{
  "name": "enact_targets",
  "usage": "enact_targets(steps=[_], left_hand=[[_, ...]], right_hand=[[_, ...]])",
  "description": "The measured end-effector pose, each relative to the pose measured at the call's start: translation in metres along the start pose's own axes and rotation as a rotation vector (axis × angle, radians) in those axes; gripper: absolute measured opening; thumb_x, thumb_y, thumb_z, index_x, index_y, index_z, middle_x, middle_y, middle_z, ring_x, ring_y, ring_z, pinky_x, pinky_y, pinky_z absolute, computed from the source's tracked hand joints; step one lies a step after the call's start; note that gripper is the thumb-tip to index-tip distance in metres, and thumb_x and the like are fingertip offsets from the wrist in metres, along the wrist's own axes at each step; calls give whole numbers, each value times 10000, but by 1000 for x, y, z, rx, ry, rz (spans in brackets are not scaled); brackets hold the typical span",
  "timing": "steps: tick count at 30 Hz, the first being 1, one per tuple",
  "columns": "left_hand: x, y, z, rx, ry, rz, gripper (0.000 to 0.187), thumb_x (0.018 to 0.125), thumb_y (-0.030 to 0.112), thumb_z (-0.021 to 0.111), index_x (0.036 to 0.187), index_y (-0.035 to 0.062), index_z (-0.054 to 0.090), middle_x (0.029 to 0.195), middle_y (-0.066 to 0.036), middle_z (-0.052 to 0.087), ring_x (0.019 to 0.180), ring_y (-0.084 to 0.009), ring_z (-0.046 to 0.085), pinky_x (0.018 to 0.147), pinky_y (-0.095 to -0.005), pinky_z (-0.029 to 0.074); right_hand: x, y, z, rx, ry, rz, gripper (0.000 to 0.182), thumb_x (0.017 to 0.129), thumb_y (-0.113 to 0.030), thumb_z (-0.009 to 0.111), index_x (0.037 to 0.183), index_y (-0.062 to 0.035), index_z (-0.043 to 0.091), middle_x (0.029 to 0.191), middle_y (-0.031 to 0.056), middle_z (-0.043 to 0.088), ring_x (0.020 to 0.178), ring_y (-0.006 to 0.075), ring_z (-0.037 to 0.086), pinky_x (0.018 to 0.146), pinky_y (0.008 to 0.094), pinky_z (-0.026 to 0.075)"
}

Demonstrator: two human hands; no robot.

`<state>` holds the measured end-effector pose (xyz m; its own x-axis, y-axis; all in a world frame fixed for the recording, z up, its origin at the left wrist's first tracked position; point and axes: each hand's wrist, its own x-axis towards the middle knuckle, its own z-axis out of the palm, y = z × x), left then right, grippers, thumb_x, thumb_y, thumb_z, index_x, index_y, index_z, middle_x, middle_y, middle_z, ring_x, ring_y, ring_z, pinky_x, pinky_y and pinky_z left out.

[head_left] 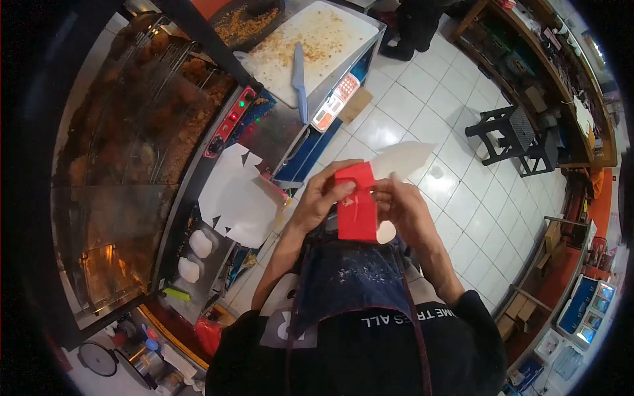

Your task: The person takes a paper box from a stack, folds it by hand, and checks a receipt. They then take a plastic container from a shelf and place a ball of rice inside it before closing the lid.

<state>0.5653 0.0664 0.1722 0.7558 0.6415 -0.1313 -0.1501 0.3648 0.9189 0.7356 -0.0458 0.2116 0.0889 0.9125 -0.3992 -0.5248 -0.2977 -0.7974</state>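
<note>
In front of my apron, a red folding carton (357, 211) with a pale inside flap (404, 158) is held between both hands. My left hand (323, 198) grips its left side, the thumb lying across the red face. Around the right edge, the fingers of my right hand (401, 203) are bent and pressed to the card; its fingertips are partly hidden. Left of my hands, an unfolded white carton (241, 195) with dark notches lies on the counter. Two white rounded lumps (195, 256), of a kind I cannot make out, sit just below it.
A glass warming cabinet (125, 165) with fried food stands at left. A blue-handled knife (299, 86) rests on a crumb-covered white board (330, 39). Black stools (505, 135) stand on the tiled floor (456, 191). Another person's dark legs (413, 26) show at the top.
</note>
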Motion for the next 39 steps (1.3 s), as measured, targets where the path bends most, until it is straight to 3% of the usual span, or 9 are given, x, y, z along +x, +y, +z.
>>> enact_targets(steps=[3, 9, 11, 17, 24, 30, 33, 36, 39], left_hand=[[-1, -3, 13, 6, -17, -12, 483, 917, 233, 648, 1336, 18, 541, 1188, -87, 627, 1106, -162, 586, 984, -317, 451], [3, -2, 24, 230, -96, 66, 422, 980, 274, 556, 1313, 16, 544, 1182, -134, 635, 1106, -199, 599, 970, -334, 462], [4, 0, 31, 272, -69, 80, 413, 1028, 304, 454, 1291, -2, 544, 1182, -157, 638, 1105, -230, 608, 963, -349, 463], [4, -1, 38, 396, -66, 166, 430, 1055, 299, 350, 1264, -23, 545, 1175, -220, 627, 1090, -311, 617, 961, -363, 458], [4, 5, 44, 456, -54, 258, 378, 1048, 252, 371, 1187, -25, 587, 1126, -220, 638, 1051, -342, 624, 937, -376, 468], [1, 5, 44, 572, 5, 258, 342, 1047, 230, 390, 1132, -21, 607, 1085, -198, 651, 1014, -353, 634, 903, -387, 485], [1, 7, 41, 575, 18, 271, 358, 1048, 275, 431, 1162, -22, 595, 1079, -201, 652, 1000, -324, 648, 869, -382, 502], [-3, 13, 42, 431, 57, 131, 408, 1040, 339, 474, 1209, -20, 572, 1082, -197, 655, 986, -275, 661, 826, -361, 516], [-9, 12, 37, 431, 116, 94, 475, 1029, 407, 498, 1255, -9, 546, 1081, -165, 653, 950, -216, 650, 793, -329, 519]], right_hand=[[-5, 1, -6, 35, 93, 72, 632, 992, -507, 512, 1082, 106, 632, 904, 151, 701, 631, 175, 672, 533, 275, 548], [-12, -21, -16, -186, 58, 170, 525, 965, -424, 611, 1060, 91, 655, 881, 138, 704, 631, 168, 677, 564, 276, 571], [-13, -27, -20, -178, 3, 245, 436, 936, -328, 679, 1073, 86, 664, 881, 123, 706, 673, 157, 686, 615, 269, 595], [-15, -30, -31, -191, -42, 247, 496, 881, -289, 746, 1159, 103, 626, 946, 127, 702, 795, 150, 695, 699, 272, 613], [-20, -42, -27, -316, -7, 331, 563, 852, -234, 782, 1219, 135, 568, 1021, 192, 684, 882, 207, 694, 724, 296, 615], [-20, -38, -16, -399, -34, 175, 583, 844, -234, 790, 1220, 146, 558, 1040, 209, 679, 900, 234, 690, 706, 284, 607], [-12, -38, -17, -460, -21, 205, 567, 853, -261, 780, 1201, 138, 576, 1023, 198, 684, 854, 223, 694, 702, 290, 606], [-9, -49, -9, -413, -30, 170, 550, 873, -275, 756, 1195, 137, 584, 987, 181, 691, 798, 211, 696, 721, 307, 603], [-10, -55, 3, -279, -49, 191, 423, 926, -249, 693, 1144, 108, 625, 915, 149, 698, 745, 193, 690, 700, 307, 587]])
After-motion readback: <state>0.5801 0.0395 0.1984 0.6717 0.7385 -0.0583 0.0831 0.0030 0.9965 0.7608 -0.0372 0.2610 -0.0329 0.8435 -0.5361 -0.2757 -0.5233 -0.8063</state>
